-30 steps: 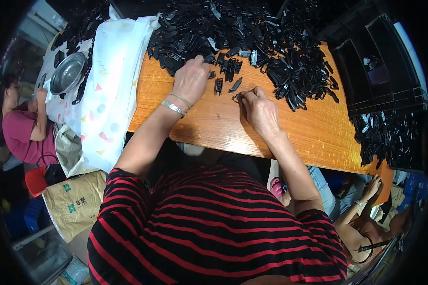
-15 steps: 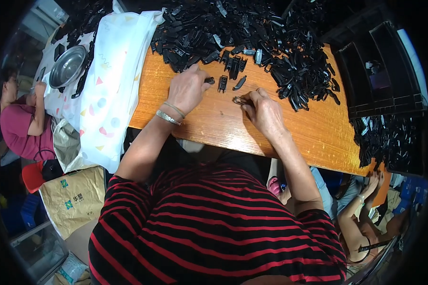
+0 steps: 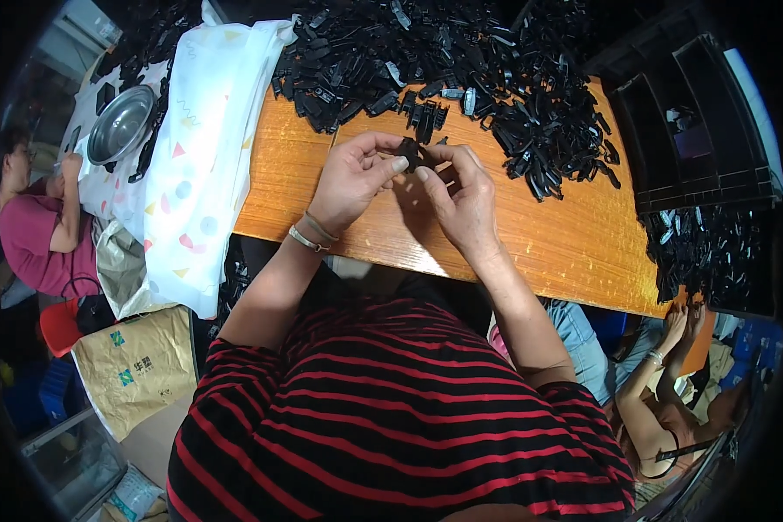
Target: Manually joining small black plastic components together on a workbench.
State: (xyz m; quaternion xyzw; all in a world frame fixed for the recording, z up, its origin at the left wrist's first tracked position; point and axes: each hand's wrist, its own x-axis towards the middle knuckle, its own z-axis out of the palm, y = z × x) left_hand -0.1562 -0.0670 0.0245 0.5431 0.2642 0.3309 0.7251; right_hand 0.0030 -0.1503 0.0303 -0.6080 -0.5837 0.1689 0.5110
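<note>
In the head view, the left hand (image 3: 357,181) and the right hand (image 3: 465,196) meet above the wooden table (image 3: 548,248), each with thumb and fingers pinched on a small black part (image 3: 411,154) between them. Fingers partly cover it, so I cannot tell its exact shape; the large pile of black parts (image 3: 344,74) lies beyond.
</note>
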